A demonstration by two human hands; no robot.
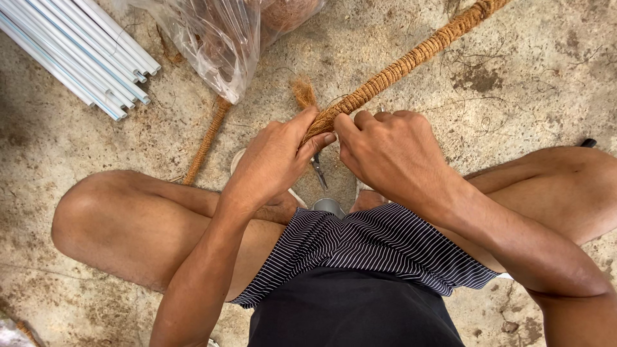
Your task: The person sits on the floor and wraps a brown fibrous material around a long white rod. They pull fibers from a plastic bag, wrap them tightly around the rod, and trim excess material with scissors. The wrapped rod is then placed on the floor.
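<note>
**Coir-wrapped pole pinched at its near end by both hands**

Coir-wrapped pole [398,67] is running from the hands out toward one o'clock across the concrete floor [540,71]. The left hand [273,160] is closing thumb and fingers around the frayed end, where a loose fibre tuft [303,92] is sticking up at twelve o'clock; this grip is likely keeping the winding taut. The right hand [389,151] is pressing its fingertips onto the same spot, clamping the wrap. Scissors [319,172] are lying just below, at six o'clock from the hands. At eleven o'clock a clear plastic bag [215,42] is slumping open; beyond it at ten o'clock, white pipes [80,48] are lying bundled. A thinner coir rope [207,141] is trailing toward nine o'clock.
</note>
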